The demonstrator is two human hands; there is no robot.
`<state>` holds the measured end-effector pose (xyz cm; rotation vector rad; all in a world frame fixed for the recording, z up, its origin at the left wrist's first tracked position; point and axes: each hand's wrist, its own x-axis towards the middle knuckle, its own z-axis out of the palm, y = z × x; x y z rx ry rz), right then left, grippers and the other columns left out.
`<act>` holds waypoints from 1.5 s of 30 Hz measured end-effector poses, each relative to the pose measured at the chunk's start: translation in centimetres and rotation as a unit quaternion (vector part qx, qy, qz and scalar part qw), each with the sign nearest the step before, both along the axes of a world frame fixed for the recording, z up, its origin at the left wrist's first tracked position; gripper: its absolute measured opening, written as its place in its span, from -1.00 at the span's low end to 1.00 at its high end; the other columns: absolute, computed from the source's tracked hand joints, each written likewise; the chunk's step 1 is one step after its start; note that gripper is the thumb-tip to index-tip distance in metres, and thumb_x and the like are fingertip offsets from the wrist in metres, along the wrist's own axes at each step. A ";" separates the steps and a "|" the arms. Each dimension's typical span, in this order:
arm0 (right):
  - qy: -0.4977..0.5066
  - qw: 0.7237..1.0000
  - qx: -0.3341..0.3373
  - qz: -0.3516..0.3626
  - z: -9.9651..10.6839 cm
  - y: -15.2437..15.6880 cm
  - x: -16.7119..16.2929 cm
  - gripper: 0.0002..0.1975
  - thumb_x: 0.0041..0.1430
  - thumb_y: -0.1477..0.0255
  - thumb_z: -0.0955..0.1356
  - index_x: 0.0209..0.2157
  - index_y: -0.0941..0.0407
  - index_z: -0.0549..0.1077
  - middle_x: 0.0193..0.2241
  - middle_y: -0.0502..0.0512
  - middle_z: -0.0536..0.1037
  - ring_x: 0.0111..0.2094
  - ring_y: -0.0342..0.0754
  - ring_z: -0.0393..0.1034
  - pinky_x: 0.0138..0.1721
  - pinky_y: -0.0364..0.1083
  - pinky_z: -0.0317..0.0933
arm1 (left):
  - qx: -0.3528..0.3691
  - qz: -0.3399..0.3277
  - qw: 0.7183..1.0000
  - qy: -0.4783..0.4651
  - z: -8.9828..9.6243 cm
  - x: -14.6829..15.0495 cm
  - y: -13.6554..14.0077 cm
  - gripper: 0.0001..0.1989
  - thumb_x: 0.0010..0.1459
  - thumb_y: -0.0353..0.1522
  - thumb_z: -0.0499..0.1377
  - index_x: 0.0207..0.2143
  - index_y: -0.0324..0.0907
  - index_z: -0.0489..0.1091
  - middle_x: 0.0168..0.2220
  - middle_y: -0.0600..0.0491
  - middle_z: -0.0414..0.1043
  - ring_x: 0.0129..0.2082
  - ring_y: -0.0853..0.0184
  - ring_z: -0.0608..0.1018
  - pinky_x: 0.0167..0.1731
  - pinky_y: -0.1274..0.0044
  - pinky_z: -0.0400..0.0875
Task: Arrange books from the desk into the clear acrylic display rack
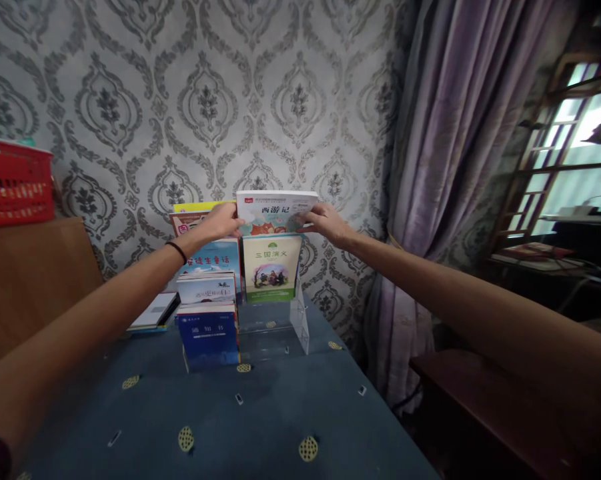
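Note:
Between my hands a white-topped book with an orange and teal cover stands upright. My left hand grips its left edge and my right hand its right edge, both with bent fingers. Directly in front of its lower part is a pale green book with a picture of figures. These stand in the right column of a clear stand. The left column holds a dark blue book at the front, a pale book, a light blue book, and a yellow-topped book at the back.
A blue tablecloth with pineapple prints covers the table. Flat books lie left of the stand. Further left, a red basket sits on a wooden box. Patterned wallpaper is behind; a purple curtain hangs at the right.

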<state>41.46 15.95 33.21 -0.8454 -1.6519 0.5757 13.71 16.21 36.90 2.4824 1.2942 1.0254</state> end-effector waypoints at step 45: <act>-0.043 0.993 -0.080 -0.071 1.7 2.4 -1.0 -0.90 0.09 0.42 0.39 -0.43 0.16 0.44 -0.45 0.08 0.51 -0.36 -0.07 0.42 -0.39 -0.16 0.45 | 0.228 0.138 0.950 0.160 0.6 0.6 0.6 -0.65 0.26 -0.43 0.06 0.09 -0.25 0.33 -0.20 -0.12 0.58 -0.09 0.07 0.59 -0.05 0.38 0.42</act>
